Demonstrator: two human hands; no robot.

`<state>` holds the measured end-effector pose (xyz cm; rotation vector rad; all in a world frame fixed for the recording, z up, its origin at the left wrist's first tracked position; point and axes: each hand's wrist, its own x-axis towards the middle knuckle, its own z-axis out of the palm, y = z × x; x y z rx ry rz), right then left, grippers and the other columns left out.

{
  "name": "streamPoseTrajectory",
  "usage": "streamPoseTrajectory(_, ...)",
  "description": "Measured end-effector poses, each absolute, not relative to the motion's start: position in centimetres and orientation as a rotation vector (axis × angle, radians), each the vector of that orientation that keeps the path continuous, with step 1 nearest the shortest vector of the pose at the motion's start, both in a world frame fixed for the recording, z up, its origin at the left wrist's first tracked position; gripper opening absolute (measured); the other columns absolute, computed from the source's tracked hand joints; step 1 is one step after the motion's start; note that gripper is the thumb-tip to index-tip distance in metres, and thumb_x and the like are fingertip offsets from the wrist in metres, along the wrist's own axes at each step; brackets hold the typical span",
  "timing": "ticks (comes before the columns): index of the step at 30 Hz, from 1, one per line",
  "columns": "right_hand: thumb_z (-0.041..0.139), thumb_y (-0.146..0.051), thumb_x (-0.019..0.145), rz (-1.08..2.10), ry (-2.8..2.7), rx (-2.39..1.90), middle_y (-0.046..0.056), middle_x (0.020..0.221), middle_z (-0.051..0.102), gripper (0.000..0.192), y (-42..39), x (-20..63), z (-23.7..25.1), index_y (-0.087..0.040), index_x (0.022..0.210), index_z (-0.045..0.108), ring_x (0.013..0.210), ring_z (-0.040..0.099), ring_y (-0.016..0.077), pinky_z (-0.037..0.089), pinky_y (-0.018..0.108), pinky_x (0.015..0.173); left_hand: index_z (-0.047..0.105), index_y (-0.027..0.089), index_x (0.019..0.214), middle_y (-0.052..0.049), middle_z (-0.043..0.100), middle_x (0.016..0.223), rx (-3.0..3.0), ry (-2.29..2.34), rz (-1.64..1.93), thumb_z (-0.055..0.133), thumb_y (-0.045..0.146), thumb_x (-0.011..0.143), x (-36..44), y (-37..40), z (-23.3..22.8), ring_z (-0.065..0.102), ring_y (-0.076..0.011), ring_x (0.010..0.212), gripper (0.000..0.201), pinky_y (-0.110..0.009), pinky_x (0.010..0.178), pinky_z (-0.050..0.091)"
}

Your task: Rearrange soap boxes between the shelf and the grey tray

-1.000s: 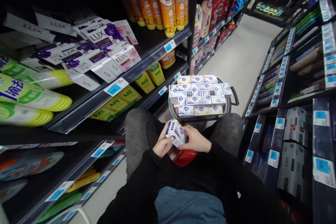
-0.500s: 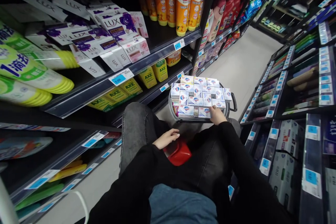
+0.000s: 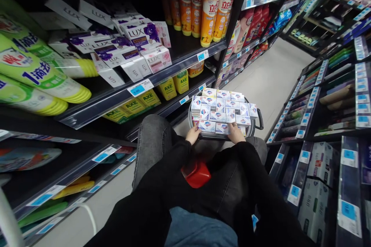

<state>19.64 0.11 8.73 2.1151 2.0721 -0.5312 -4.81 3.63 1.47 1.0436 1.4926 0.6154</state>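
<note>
A round dark basket stands in front of my knees, stacked with several white-and-blue soap boxes. My left hand touches the near-left corner of the stack, fingers against the front row of boxes. My right hand lies on the near-right boxes of the same row. Whether either hand grips a box cannot be made out. Both arms are in black sleeves, and my knees in grey jeans flank the basket.
A red object sits between my legs. Left shelving holds LUX boxes, orange-yellow bottles, AXE bottles and lying green bottles. Dark shelves line the right. The pale aisle floor runs ahead.
A second ago both hands held one soap box over my lap. The right hand carried it to the basket, then the left hand reached forward too; both now rest on the front row.
</note>
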Motion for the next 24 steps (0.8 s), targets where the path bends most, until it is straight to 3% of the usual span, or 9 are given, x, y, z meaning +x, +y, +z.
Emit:
streamPoseTrajectory(7,0.053,-0.003,0.08,-0.415,2.029,2.151,0.018,0.13,0.042,0.04,0.0,19.1,8.5,-0.012,0.119,0.046,0.087,0.061,0.0182,0.04,0.029,0.07,0.066,0.016,0.126,-0.011,0.068,0.124,0.988,1.384,0.652,0.072,0.034,0.078,-5.0,2.8,0.1,0.059,-0.0266,0.121,0.052,-0.036,0.104,0.044)
streamPoseTrajectory(15,0.051,-0.009,0.084,-0.347,1.99,2.17,0.022,0.131,0.045,0.031,0.4,18.5,8.1,-0.008,0.115,0.047,0.088,0.063,0.0201,0.041,0.029,0.069,0.06,0.014,0.133,-0.01,0.061,0.134,0.971,1.234,0.619,0.06,0.026,0.082,-5.2,2.2,1.6,0.058,-0.0239,0.123,0.052,-0.035,0.106,0.043)
streamPoseTrajectory(20,0.059,-0.023,0.082,-0.347,1.985,2.25,0.02,0.13,0.051,0.041,-1.1,18.7,8.6,-0.01,0.12,0.05,0.111,0.058,0.0274,0.046,0.032,0.086,0.059,0.014,0.133,-0.011,0.061,0.134,1.135,1.418,0.526,0.056,0.023,0.083,-5.5,1.7,4.7,0.055,-0.0256,0.126,0.05,-0.036,0.107,0.042)
streamPoseTrajectory(22,0.055,-0.031,0.085,-0.336,1.962,2.362,0.018,0.128,0.055,0.042,-3.1,18.8,9.8,-0.014,0.124,0.052,0.118,0.056,0.0292,0.047,0.037,0.093,0.06,0.012,0.131,-0.014,0.062,0.132,1.254,1.536,0.448,0.056,0.022,0.083,-6.3,0.8,7.0,0.056,-0.0265,0.125,0.049,-0.035,0.107,0.041)
streamPoseTrajectory(24,0.049,-0.034,0.088,-0.32,1.961,2.497,0.016,0.121,0.06,0.034,-4.6,19.0,11.4,-0.023,0.119,0.058,0.116,0.06,0.0295,0.051,0.041,0.09,0.062,0.013,0.128,-0.014,0.064,0.129,1.392,1.563,0.366,0.054,0.023,0.084,-7.7,-0.5,9.4,0.058,-0.0259,0.123,0.046,-0.034,0.107,0.041)
